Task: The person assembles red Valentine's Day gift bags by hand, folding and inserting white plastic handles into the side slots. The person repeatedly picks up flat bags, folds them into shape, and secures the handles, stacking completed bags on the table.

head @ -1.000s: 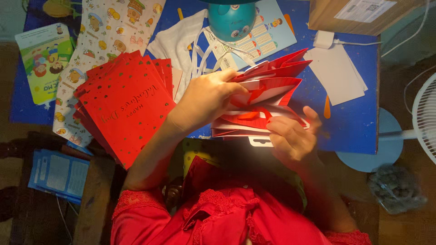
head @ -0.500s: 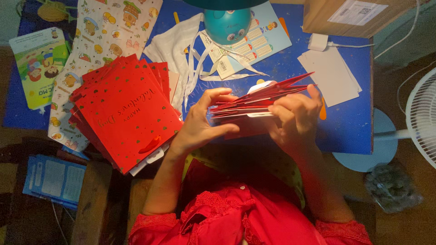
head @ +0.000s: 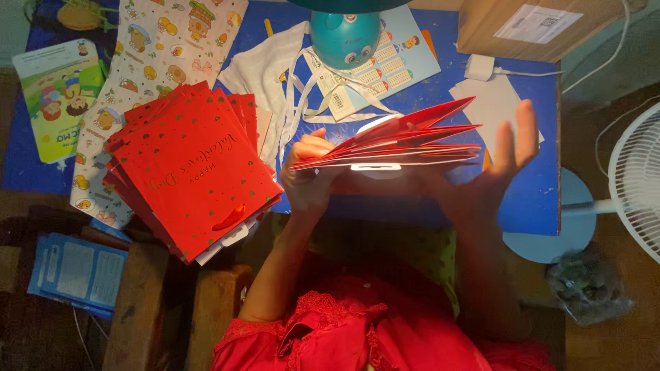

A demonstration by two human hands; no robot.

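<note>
The left hand [head: 307,180] pinched one end of a fanned bundle of flat red paper gift bags [head: 399,144], thumb on top and fingers underneath, and that was the only firm hold on them. The right hand [head: 496,175] stood open at the far end, fingers spread and pointing up, palm just under the lower sheets and gripping nothing. The bundle hung above the front part of the blue table [head: 529,199], its leaves splayed apart toward the right, a white handle cut-out showing at the lower edge.

To my eye the splay was the risk: with only one end clamped, the loose leaves could slide out and spill over the table's near edge onto the person's lap. Glossy card slips easily, I'd judge, and a one-ended pinch gives it little to resist.

Just left of the hands lay a stack of red gift bags [head: 192,172], tilted and overhanging the table edge; a knock from the left elbow could tip it to the floor. Behind the bundle stood a teal globe-shaped lamp base [head: 345,36] amid white ribbon [head: 302,89], which a sweeping hand might snag.
</note>
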